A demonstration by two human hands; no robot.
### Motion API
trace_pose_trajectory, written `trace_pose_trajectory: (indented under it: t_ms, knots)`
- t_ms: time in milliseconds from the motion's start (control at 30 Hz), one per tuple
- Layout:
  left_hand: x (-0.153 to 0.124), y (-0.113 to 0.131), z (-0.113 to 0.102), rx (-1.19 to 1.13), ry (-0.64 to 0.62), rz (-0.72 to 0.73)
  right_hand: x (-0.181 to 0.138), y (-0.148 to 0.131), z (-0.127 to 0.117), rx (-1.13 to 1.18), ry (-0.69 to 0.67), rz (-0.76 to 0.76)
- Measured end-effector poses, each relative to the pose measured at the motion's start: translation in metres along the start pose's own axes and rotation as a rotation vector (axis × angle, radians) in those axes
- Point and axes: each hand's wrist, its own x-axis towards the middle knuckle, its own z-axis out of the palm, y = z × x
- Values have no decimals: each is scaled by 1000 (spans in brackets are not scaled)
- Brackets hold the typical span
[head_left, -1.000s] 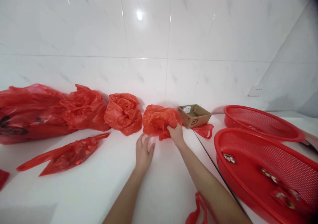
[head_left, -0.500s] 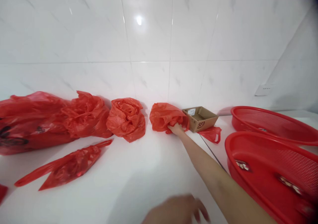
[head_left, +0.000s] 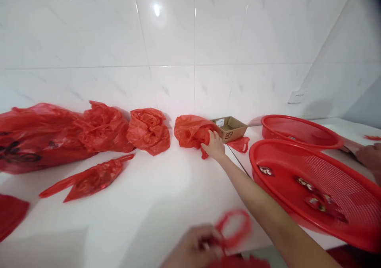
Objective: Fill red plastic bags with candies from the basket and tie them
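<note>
My right hand reaches far across the white table with its fingers closed on crumpled red plastic at the mouth of a red plastic bag. A small end of plastic hangs below the fingers. Near the bottom edge, my left hand pinches another red plastic bag. Its handle loop stands up beside the fingers, smeared by motion, and its lower part is cut off by the frame. A small open cardboard box stands just right of my right hand, with a flat red bag at its foot.
Bunched red bags line the wall on the left; a small tied-looking red bag lies before them. Two red baskets stand right, the nearer holding several small packets. Another person's hand is at the right edge.
My right hand has drawn back slightly from the bag's opening, pulling some plastic. My left hand, empty-looking before, now has a red bag. Another person's hand has come into view as the camera turned right.
</note>
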Motion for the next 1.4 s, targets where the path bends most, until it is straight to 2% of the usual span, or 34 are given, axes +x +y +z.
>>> trace_pose_trajectory:
  t_ms: [67, 133, 200, 267, 300, 333, 400, 467, 567, 667, 733, 767, 800, 833, 900, 933, 1000, 1067, 1200, 1300, 1400]
  knots:
    - [-6, 8, -13, -194, 374, 75, -25, -2, -15, 169, 20, -69]
    - [-12, 15, -21, -345, 577, 185, -59, -4, -32, 449, -95, -125]
    - [-17, 20, -23, -416, 659, 275, -99, -5, -48, 696, -402, -173]
    - [-21, 23, -19, -435, 701, 332, -141, -6, -62, 773, -744, -249]
    - [-23, 24, -16, -428, 719, 356, -161, -5, -67, 751, -849, -305]
    - [-25, 24, -12, -404, 738, 383, -178, -4, -72, 714, -888, -365]
    - [-29, 25, -4, -320, 788, 452, -204, 2, -79, 641, -823, -453]
    - [-36, 27, -3, -228, 844, 536, -214, 12, -88, 620, -696, -462]
    - [-56, 34, -19, -131, 907, 644, -208, 36, -104, 544, -487, -382]
    - [-82, 49, -41, -51, 1021, 758, -192, 59, -120, 268, -207, -323]
    - [-92, 63, -40, 59, 1150, 825, -184, 64, -127, 143, -119, -312]
    - [-93, 69, -32, 172, 1195, 842, -183, 63, -128, 120, -115, -314]
    - [-89, 73, -20, 371, 1228, 830, -183, 58, -128, 115, -123, -321]
    - [-80, 76, -4, 626, 1181, 776, -185, 52, -127, 122, -133, -336]
    - [-52, 72, 28, 1064, 972, 676, -194, 37, -124, 175, -161, -392]
    - [-35, 66, 41, 1221, 939, 634, -200, 31, -122, 219, -178, -429]
    - [0, 49, 52, 1404, 1004, 481, -213, 24, -116, 309, -217, -494]
    - [29, 28, 43, 1507, 1042, 338, -226, 28, -108, 373, -274, -534]
    - [58, -3, -7, 1652, 1002, 72, -232, 61, -83, 422, -397, -512]
    - [62, -9, -43, 1662, 1018, -96, -215, 92, -63, 396, -329, -352]
    - [60, -5, -64, 1661, 975, -176, -188, 113, -46, 427, -211, -230]
